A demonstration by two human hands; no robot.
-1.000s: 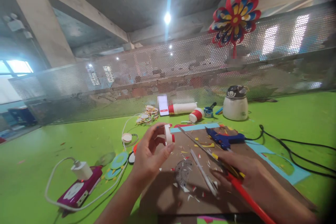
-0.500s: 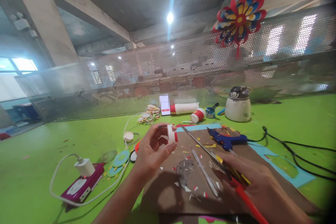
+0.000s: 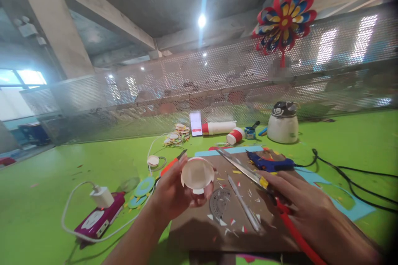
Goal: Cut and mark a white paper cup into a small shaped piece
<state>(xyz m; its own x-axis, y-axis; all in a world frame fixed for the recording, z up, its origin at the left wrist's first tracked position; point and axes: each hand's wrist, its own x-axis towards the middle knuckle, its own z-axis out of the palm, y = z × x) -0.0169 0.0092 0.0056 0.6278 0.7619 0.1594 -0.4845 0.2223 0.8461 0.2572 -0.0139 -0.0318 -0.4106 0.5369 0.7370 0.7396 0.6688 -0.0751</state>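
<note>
My left hand [image 3: 169, 192] is closed round a cut-down paper cup [image 3: 198, 175], its round, pale inside facing me. A small white tab sticks out at the cup's lower edge. In my right hand [image 3: 311, 207] is a pair of scissors [image 3: 241, 165] with red handles and long metal blades, pointing up and left; a yellow part shows near my fingers. The blades are apart from the cup. Below them, on a brown board [image 3: 199, 232], lie a silver pen-like tool [image 3: 245, 205] and a clear protractor [image 3: 220, 205] among paper scraps.
A blue glue gun [image 3: 270, 162] with a black cord lies right of the scissors. Behind are a paper cup [image 3: 235, 136], stacked cups [image 3: 220, 127], a phone [image 3: 195, 124] and a white bottle [image 3: 282, 126]. An orange tool [image 3: 170, 167] and purple power strip [image 3: 99, 217] are left.
My left hand has turned the cut-down cup from side-on to show its round inside, and lowered it slightly. My right hand with the scissors has shifted slightly right.
</note>
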